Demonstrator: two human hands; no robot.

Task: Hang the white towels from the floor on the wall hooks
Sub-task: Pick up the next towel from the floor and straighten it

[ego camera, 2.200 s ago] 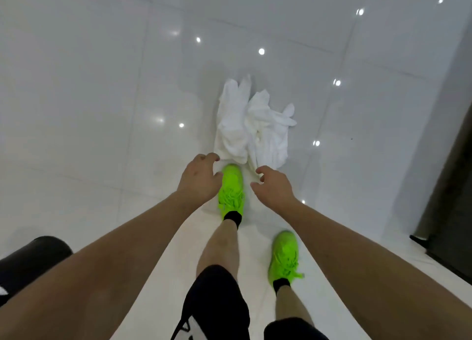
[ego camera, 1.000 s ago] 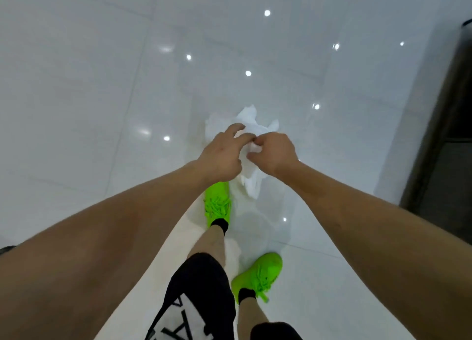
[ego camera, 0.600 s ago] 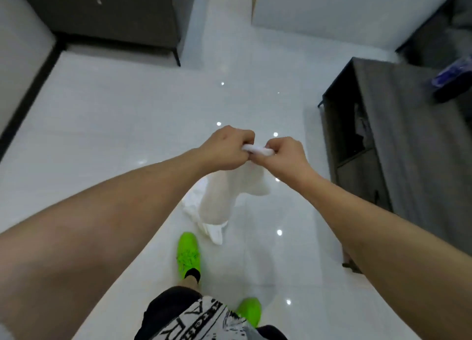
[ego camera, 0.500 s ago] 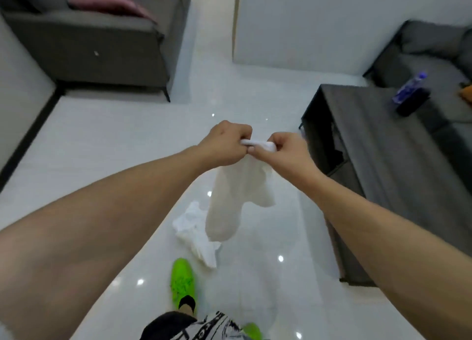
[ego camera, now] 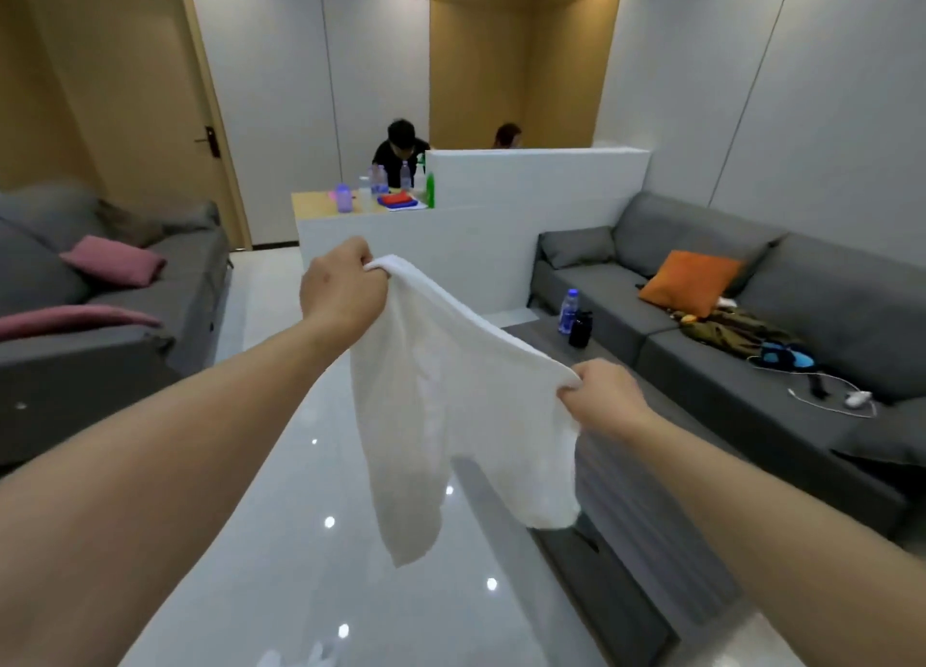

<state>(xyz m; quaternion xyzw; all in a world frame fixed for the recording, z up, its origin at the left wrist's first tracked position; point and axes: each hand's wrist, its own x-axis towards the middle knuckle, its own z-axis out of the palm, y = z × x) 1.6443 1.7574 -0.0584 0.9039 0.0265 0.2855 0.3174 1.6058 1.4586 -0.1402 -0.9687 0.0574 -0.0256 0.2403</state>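
The left hand (ego camera: 343, 290) and the right hand (ego camera: 604, 398) each pinch 1 top corner of the soft white cloth towel (ego camera: 451, 416), spread in the air. No wall hooks are visible; hanging is not yet done.

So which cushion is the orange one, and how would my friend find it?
Look to the long grey sofa along the right-hand wall. The orange cushion leans against its backrest, beside a grey cushion at the sofa's far end and a heap of dark patterned fabric on the seat. It is the only bright orange thing there; the cushions on the other sofa are pink.
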